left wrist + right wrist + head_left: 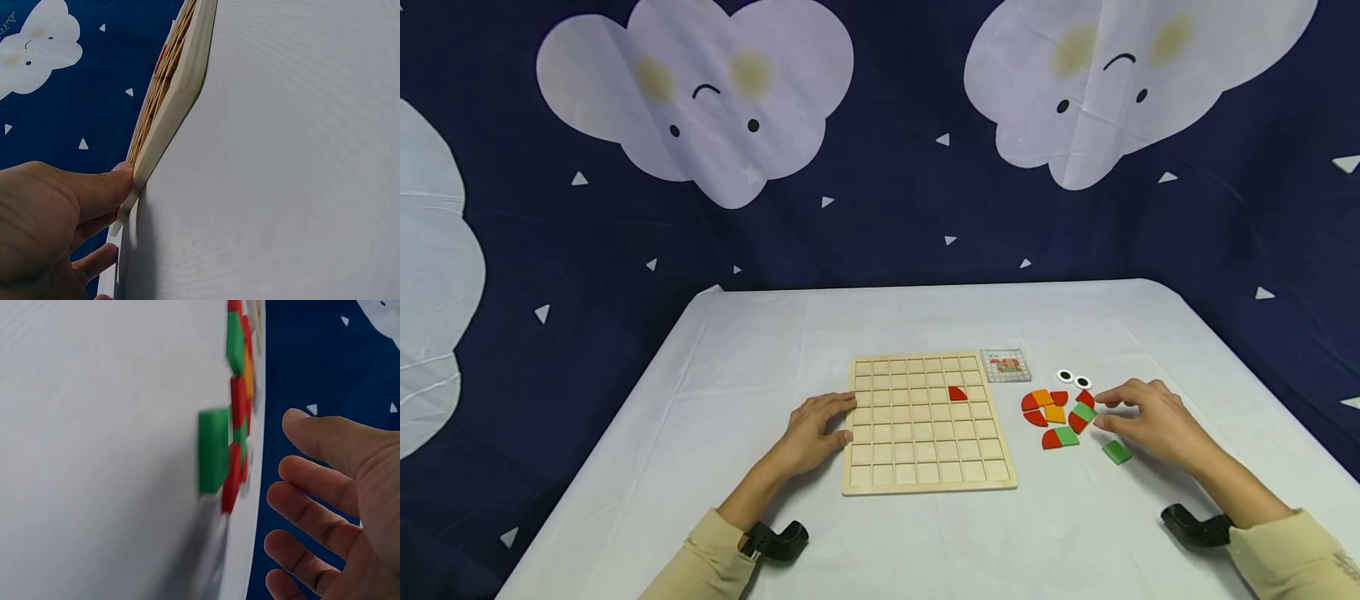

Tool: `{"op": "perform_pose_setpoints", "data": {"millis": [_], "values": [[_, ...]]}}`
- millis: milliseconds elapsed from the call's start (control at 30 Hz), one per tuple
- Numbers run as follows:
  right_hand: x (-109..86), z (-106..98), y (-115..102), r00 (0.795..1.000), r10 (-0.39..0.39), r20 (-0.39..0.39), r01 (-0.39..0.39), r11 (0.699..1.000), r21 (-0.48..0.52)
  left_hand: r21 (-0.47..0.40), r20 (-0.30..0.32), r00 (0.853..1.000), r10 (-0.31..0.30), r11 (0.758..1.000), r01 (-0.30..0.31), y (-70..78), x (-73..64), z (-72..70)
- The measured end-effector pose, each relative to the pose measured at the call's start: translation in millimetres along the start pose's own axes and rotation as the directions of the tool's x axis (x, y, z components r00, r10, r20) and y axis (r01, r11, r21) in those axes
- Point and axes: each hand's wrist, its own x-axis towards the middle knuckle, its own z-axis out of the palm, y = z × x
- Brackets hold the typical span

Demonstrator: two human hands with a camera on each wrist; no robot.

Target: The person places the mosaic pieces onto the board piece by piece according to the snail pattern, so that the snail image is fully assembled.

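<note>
Three green square tiles [1117, 452] and two orange ones [1055, 414] lie near the spread, unladen right hand [1153, 421]. The relaxed left hand [812, 429] touches one wooden grid board [906, 454] at its nine-o'clock edge; one red quarter-disc [957, 394] sits inside. White cloth [880, 317] spreads toward twelve.

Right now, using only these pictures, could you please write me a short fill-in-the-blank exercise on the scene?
1. In the head view, the left hand touches the ____ edge of the board.
2. The only piece on the board is ____.
3. The square lying apart from the other pieces is ____.
4. The eyes are black and ____.

Missing words: left; red; green; white.
</note>
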Motion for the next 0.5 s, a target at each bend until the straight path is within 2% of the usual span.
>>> {"op": "perform_pose_setpoints", "data": {"millis": [233,500], "values": [[-5.8,2.4,13.4,0.999,-0.024,-0.021,0.023,0.999,-0.045,0.013,-0.002,1.0,0.01,1.0,-0.01,-0.8,-0.1,-0.2],[-5.7,5.7,20.6,1.0,-0.01,0.001,0.01,0.999,-0.051,0.021,-0.004,1.0,0.013,1.0,-0.013,-1.3,-0.3,-0.1]]}}
